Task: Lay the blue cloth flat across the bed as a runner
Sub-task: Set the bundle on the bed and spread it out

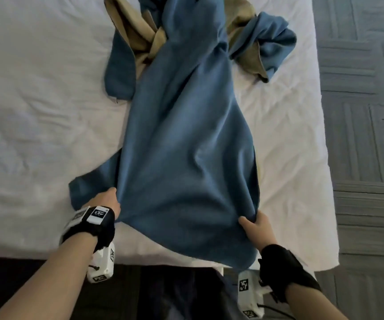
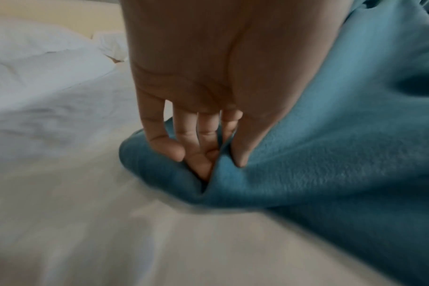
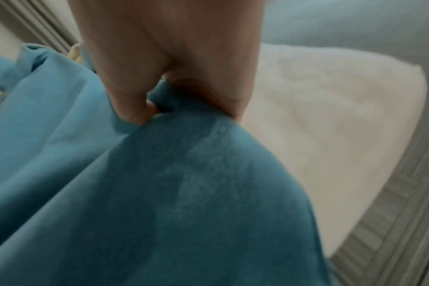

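Nearest the camera, two bare forearms with black wrist straps are being held out over the near edge of a bed (image 1: 36,112) covered in a white sheet. A blue cloth (image 1: 186,139) is being gripped at its near end by both hands. The left hand (image 1: 110,199) is being closed around a bunched fold at the cloth's left side; in the left wrist view its fingers (image 2: 196,147) are being curled into the fabric, with the thumb pressing from the other side. The right hand (image 1: 255,227) is being clenched on the cloth's right side, the fabric being pinched between thumb and curled fingers.

The cloth is lying lengthways down the middle of the bed, its near end being lifted slightly and overhanging the mattress edge. Its far end is being left twisted and heaped, with a tan underside (image 1: 131,31) showing in several folds. Grey patterned floor (image 1: 366,112) is being seen to the right.

The step in hand appears to be the pulling and straightening of the cloth. Next, the near edge would probably need to be spread wider and the far heap untwisted, so that the blue side is lying flat across the bed.
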A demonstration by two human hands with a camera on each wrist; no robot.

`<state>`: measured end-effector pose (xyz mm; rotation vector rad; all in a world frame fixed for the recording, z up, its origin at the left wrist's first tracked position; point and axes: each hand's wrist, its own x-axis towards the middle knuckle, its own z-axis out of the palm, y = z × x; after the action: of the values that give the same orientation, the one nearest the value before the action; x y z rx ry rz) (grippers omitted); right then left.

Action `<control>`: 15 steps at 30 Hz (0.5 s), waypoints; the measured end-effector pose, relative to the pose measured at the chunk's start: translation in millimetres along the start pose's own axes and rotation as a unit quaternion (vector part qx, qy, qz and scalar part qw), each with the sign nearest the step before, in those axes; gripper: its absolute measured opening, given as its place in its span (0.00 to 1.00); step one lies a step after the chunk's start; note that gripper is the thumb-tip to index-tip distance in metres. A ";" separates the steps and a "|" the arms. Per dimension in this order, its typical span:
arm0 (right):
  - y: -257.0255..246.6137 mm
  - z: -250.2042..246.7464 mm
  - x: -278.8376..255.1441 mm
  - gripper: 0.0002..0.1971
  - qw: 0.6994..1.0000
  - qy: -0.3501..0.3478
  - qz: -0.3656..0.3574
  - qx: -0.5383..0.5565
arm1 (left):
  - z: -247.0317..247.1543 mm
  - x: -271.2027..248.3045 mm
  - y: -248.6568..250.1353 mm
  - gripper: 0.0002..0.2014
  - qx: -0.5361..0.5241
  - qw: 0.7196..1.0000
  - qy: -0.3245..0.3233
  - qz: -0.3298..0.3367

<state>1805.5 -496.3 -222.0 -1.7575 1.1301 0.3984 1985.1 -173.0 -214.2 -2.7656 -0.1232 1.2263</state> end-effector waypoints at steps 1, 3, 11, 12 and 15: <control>11.5 -8.9 -3.7 0.09 1.000 -0.002 -0.001 -0.031 | 15.5 -12.8 -6.7 0.13 0.006 1.000 -0.025 -0.005; 37.4 -23.7 -12.0 0.10 0.994 -0.040 0.006 -0.103 | 49.1 -38.6 -17.1 0.16 0.009 0.997 -0.073 -0.004; 87.1 -45.8 -33.5 0.25 0.965 -0.060 -0.002 -0.257 | 112.0 -92.6 -23.3 0.26 -0.013 0.990 -0.140 -0.005; 81.3 -44.2 -34.6 0.26 0.974 -0.018 -0.033 -0.225 | 106.0 -90.8 -21.6 0.26 -0.055 0.994 -0.096 -0.010; 51.9 -37.3 -26.0 0.25 0.978 0.079 -0.105 -0.160 | 79.9 -78.6 -15.7 0.17 -0.163 0.985 0.046 -0.014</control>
<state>1741.0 -519.8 -214.9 -2.2017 1.0157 0.3289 1872.7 -161.2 -207.8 -3.0777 -0.3851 1.1611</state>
